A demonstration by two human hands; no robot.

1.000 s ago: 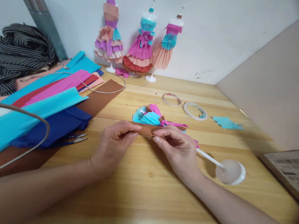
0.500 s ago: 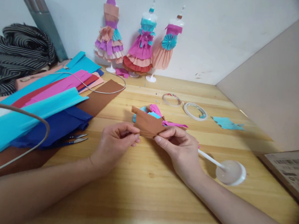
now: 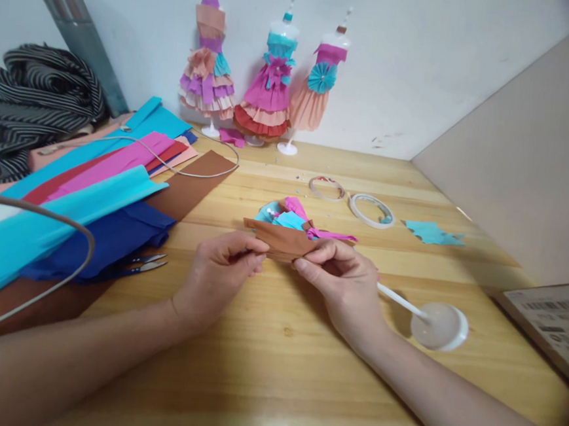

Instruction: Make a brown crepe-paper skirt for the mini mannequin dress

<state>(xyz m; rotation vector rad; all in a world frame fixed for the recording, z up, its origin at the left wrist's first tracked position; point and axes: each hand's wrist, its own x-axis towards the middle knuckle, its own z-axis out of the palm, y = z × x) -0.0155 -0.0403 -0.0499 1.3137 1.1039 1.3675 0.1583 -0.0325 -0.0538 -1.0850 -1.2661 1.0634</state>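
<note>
A piece of brown crepe paper [image 3: 282, 240], with folds along its near edge, is stretched between my hands above the table. My left hand [image 3: 226, 261] pinches its left end, and my right hand [image 3: 341, 276] pinches the right end between thumb and fingers. Just behind the brown paper lies a small mannequin dressed in blue and magenta paper [image 3: 288, 218], partly hidden by the paper and my right hand. Its white stand [image 3: 438, 326] sticks out to the right of my right hand, tipped on its side.
Three dressed mannequins [image 3: 275, 84] stand against the wall. Coloured crepe sheets [image 3: 78, 203] and thread snips [image 3: 145, 266] lie at left, with a looped cable [image 3: 87, 250] above them. Two tape rolls [image 3: 372, 211], a blue scrap [image 3: 433, 233] and a cardboard box [image 3: 552, 319] are at right.
The brown paper's far edge has come down toward me, so its strip looks narrower and more of the lying mannequin's blue paper shows. Both hands stay nearly in place.
</note>
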